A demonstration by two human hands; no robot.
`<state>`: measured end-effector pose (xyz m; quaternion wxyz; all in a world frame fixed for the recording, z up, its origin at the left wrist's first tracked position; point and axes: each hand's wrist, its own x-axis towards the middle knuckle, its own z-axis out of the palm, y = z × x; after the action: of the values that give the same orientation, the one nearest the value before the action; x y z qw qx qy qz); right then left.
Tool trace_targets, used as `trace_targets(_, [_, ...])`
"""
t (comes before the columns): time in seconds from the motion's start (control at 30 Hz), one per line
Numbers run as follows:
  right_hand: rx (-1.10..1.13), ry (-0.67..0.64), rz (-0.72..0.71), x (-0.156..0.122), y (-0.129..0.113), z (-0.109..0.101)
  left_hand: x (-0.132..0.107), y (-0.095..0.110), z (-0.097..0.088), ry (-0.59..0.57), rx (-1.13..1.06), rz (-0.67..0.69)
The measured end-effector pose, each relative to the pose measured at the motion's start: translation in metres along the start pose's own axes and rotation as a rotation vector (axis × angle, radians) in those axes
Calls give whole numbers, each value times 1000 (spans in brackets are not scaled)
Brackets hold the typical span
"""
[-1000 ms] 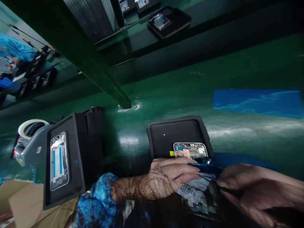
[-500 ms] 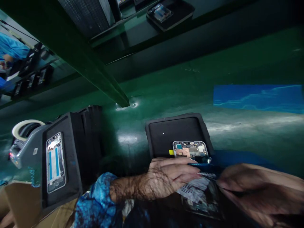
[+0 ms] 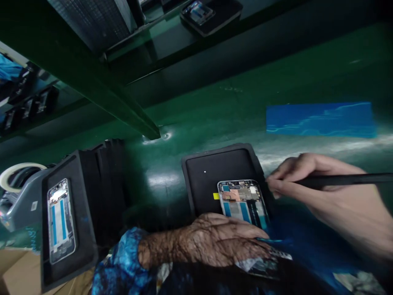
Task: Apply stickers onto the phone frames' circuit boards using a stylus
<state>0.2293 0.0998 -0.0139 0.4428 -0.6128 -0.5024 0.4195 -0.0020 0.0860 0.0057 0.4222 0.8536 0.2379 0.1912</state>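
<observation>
An opened smartphone frame (image 3: 242,203) with an exposed circuit board and blue strips lies on a black rubber tray (image 3: 215,176). A small yellow tag (image 3: 216,196) sits beside it. My right hand (image 3: 325,192) grips a slim black tool (image 3: 344,179), its fingertips close to the tray's right rim. My left hand (image 3: 208,241) lies across the phone's lower end, fingers together, next to a silvery perforated sheet (image 3: 264,262). The hand hides that end of the phone.
To the left, a second black tray (image 3: 84,229) holds another opened phone (image 3: 60,221), backed by a stack of trays. Beyond it are a grey tape dispenser (image 3: 21,196) and a cardboard box (image 3: 18,274). A blue mat (image 3: 319,119) lies on the green bench.
My right hand has moved from the lower right up to the tray's right rim, uncovering more of the phone. My left hand has shifted slightly down, and the whole view has turned a little.
</observation>
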Motion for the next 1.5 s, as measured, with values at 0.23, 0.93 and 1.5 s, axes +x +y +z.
trace_targets(0.23, [62, -9, 91, 1, 8, 12, 2, -3, -3, -16, 85, 108])
trace_targets(0.93, [42, -38, -58, 1, 19, 11, 5, 1, -11, -118, 12, 14])
trace_targets(1.5, [-38, -44, -326, -10, 27, 9, 4, 0, -11, -149, 96, 44])
